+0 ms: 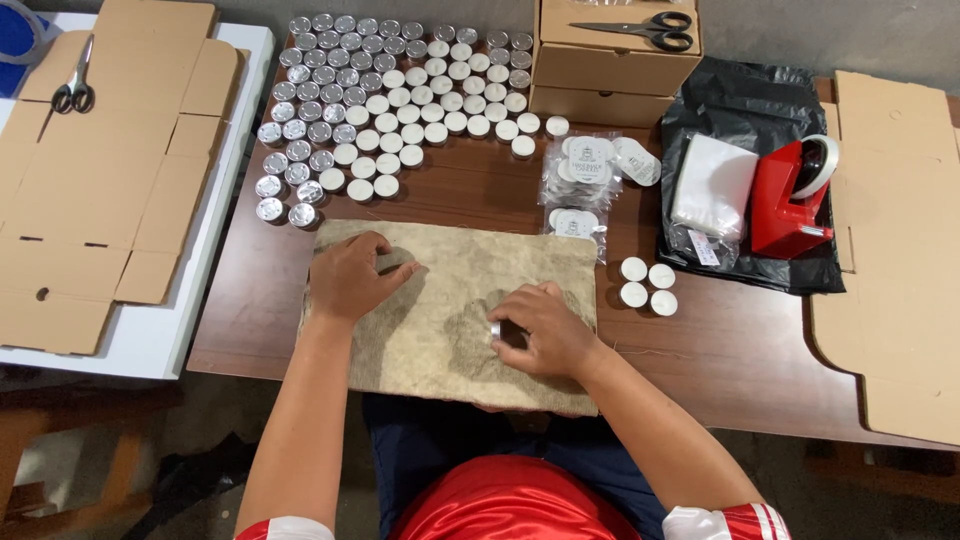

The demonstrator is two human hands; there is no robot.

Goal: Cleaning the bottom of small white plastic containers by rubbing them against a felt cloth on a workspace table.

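Your brown bench (720, 350) carries everything here. Just under both hands lies a beige felt-like mat (440, 330), worn darker beside your right grip. Beyond your grips, at the far edge, two flat cardboard boxes (610, 70) sit stacked and closed, so you cannot see what is in them; a pair of black-handled scissors (640, 30) lies on top. To the right of your right grip a black plastic bag (750, 110) lies spread, with a folded stack of clear sleeves (712, 185) and a red tape dispenser (790, 190) on it. Straight beyond your grips is a large field of tealights (390, 100), too many to count surely, some showing white wax and some turned silver side up. Between that field and the bag lie a few clear packets (590, 175) of tealights; the number is hard to tell. Four loose white tealights (647, 284) sit just right of the mat.

Your right hand (545, 330) is clenched around one tealight (496, 329), its silver cup edge showing against the mat. Your left hand (350, 275) rests on the mat with fingers curled and nothing visible in it.
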